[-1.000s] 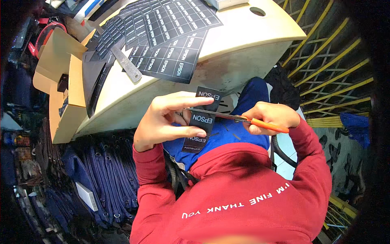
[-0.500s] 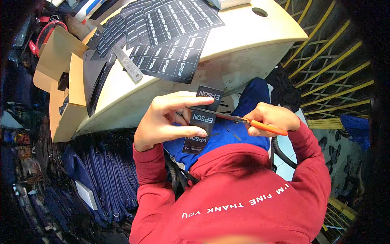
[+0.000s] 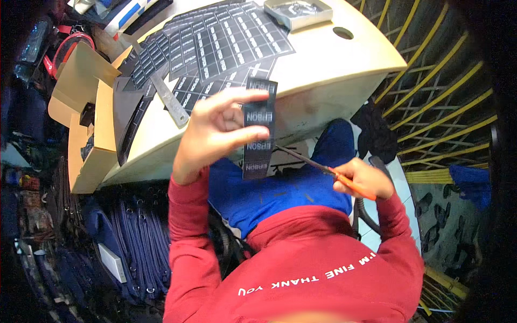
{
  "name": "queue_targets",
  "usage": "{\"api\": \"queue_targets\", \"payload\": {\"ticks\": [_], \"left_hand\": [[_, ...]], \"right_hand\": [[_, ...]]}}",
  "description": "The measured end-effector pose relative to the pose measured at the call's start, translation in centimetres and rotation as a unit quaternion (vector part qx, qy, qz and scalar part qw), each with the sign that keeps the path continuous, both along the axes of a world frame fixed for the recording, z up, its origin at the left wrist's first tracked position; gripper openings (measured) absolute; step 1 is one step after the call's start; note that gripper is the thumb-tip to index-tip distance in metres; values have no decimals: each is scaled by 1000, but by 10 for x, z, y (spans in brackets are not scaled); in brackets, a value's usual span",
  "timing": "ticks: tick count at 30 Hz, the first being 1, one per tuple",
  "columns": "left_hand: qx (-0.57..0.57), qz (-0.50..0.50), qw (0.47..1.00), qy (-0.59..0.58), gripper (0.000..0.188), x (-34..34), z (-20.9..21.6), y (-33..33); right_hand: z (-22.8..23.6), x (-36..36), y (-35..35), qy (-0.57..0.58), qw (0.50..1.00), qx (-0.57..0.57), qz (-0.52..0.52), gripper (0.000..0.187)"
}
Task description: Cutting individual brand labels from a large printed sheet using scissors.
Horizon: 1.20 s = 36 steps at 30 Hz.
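My left hand (image 3: 212, 121) pinches a strip of black labels with pale print (image 3: 259, 156) between thumb and fingers, in front of the table's near edge. The strip hangs lengthwise, its upper end past my fingers and its lower end over my lap. In my right hand (image 3: 365, 178) is a pair of scissors with orange handles (image 3: 349, 184). Their blades look closed or nearly so and point toward the strip, their tip a little to its right. Part of the handles is hidden in my fingers.
On the pale table (image 3: 344, 59) lie several fanned black label sheets (image 3: 231, 37), a metal ruler (image 3: 168, 99) and a small tray (image 3: 301, 15). An open cardboard box (image 3: 102, 124) stands left. Dark blue straps (image 3: 137, 237) hang below; a yellow-barred folding gate (image 3: 431, 102) is right.
My left hand has risen toward the table with the strip. The scissors, whose blades lay across the strip, are now off it, and my right hand has moved slightly toward my body.
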<state>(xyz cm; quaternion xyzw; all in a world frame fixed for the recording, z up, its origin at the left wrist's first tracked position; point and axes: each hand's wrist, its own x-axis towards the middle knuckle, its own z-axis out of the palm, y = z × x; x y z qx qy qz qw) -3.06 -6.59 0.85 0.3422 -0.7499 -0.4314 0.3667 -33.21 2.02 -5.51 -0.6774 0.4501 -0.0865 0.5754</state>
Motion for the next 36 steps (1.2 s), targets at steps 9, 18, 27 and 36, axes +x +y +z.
{"api": "queue_targets", "payload": {"ticks": [9, 18, 27, 36], "left_hand": [[-260, -5, 957, -128, 48, -82, 27, -226], [-243, 49, 957, -150, 61, -103, 29, -199], [-10, -2, 997, 76, 14, -65, 18, -25], [-9, 42, 992, 122, 29, -44, -14, 53]], "right_hand": [[-49, -14, 36, -111, 987, -26, -114, 34], [-57, -29, 53, -123, 968, -98, -194, 33], [-22, 38, 0, -362, 864, -185, -296, 22], [13, 94, -9, -341, 859, -261, -279, 18]]}}
